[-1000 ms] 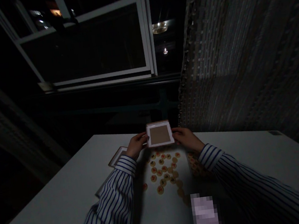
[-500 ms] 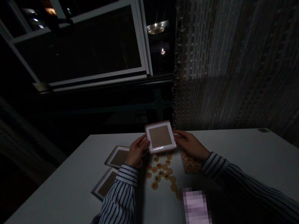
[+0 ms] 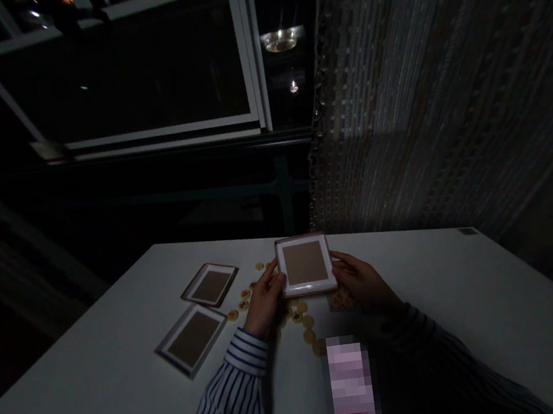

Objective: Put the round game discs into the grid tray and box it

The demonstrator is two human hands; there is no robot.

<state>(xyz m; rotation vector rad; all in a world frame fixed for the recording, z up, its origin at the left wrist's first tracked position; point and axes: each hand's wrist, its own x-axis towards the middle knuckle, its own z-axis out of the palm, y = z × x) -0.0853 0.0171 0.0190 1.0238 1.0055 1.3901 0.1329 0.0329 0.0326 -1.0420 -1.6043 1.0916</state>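
Both my hands hold up a small square tray [image 3: 306, 264] with a white rim and a brown inside, tilted toward me above the white table [image 3: 101, 383]. My left hand [image 3: 265, 299] grips its left edge with closed fingers. My right hand [image 3: 364, 283] grips its right edge. Under and around the tray lie several small round yellow game pieces [image 3: 307, 323] with red or dark marks. I wear striped sleeves.
Two more flat square trays, one tray [image 3: 212, 284] behind the other tray [image 3: 192, 339], lie on the table to the left. A dark window with a white frame [image 3: 248, 56] is beyond the table. A bead curtain [image 3: 419, 95] hangs at the right.
The view has dropped and shifted, so the two trays at the left show in full. My hands and the held tray have come a little closer to me and lower, covering more pieces.
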